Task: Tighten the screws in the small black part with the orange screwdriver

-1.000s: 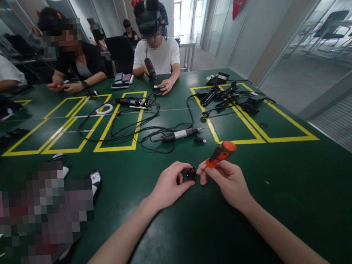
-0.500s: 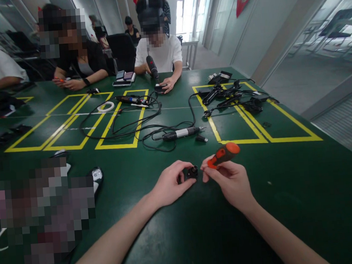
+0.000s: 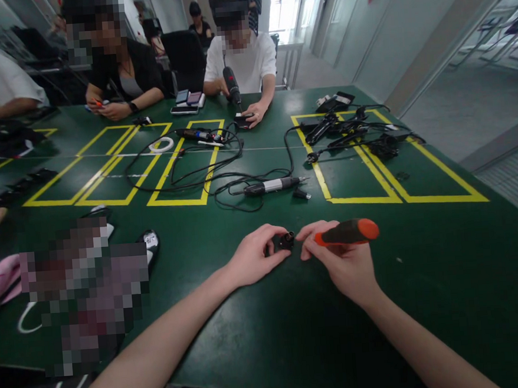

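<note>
Over the feed, I have my right hand (image 3: 346,267) closed around an orange-and-black screwdriver (image 3: 344,233), its butt aimed at 3 o'clock, its shaft not discernible to me. Just beside it, at 9 o'clock, my left hand (image 3: 254,256) grips a small black part (image 3: 286,241) between thumb and fingers. From that part, I see a corded pen-shaped tool (image 3: 271,186) at 12 on the green table (image 3: 251,336); farther off, tangled black cables (image 3: 346,132) lie at 1.
</note>
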The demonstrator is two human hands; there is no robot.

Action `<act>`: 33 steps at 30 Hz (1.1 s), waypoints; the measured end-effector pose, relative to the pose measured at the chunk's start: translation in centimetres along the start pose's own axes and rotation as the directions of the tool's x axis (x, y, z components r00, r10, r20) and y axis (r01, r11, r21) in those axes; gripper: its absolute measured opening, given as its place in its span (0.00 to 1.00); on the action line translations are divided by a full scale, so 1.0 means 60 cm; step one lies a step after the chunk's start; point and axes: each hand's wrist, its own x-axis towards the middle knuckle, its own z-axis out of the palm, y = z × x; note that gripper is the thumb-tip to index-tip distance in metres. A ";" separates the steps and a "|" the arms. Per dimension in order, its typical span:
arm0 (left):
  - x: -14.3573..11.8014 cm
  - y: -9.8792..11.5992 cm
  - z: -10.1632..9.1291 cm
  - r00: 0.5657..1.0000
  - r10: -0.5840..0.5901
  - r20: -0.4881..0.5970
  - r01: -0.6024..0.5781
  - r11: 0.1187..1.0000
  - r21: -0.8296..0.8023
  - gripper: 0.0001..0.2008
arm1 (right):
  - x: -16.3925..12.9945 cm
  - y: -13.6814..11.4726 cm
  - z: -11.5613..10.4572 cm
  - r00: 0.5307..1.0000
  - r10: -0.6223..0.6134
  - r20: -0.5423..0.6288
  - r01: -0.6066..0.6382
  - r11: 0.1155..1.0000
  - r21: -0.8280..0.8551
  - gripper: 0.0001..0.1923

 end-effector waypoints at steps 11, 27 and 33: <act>0.004 -0.007 0.002 0.999 0.026 -0.019 -0.026 1.000 0.000 0.17 | 0.010 0.008 -0.002 0.999 0.039 -0.011 -0.039 0.999 0.013 0.14; 0.007 -0.008 -0.004 1.000 0.030 -0.005 -0.030 1.000 -0.008 0.16 | 0.006 0.008 -0.005 0.998 -0.053 -0.040 0.051 0.997 -0.060 0.11; 0.005 -0.009 -0.003 1.000 0.029 -0.007 -0.029 0.999 -0.015 0.17 | 0.006 0.011 0.000 0.996 -0.058 -0.073 0.062 0.997 0.054 0.11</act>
